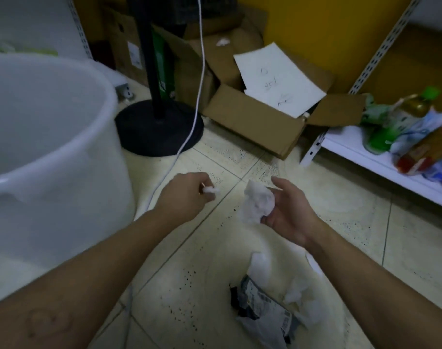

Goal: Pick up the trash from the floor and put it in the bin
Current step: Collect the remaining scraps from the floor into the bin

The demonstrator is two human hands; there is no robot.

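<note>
My left hand (187,190) pinches a small white wad of tissue (211,190) with a thin stick poking out of it. My right hand (288,212) is palm up and holds a crumpled white tissue (259,202) with thumb and curled fingers. Both hands hover above the tiled floor, to the right of a large translucent white bin (51,137). More trash lies on the floor below my hands: a white tissue (261,268), a torn grey printed wrapper (262,308) and another white scrap (298,295).
A black fan stand base (159,132) with a white cable (187,139) sits behind the bin. Open cardboard boxes (255,124) with white paper (277,79) stand at the back. A white shelf (381,159) on the right carries bottles (401,117) and packets.
</note>
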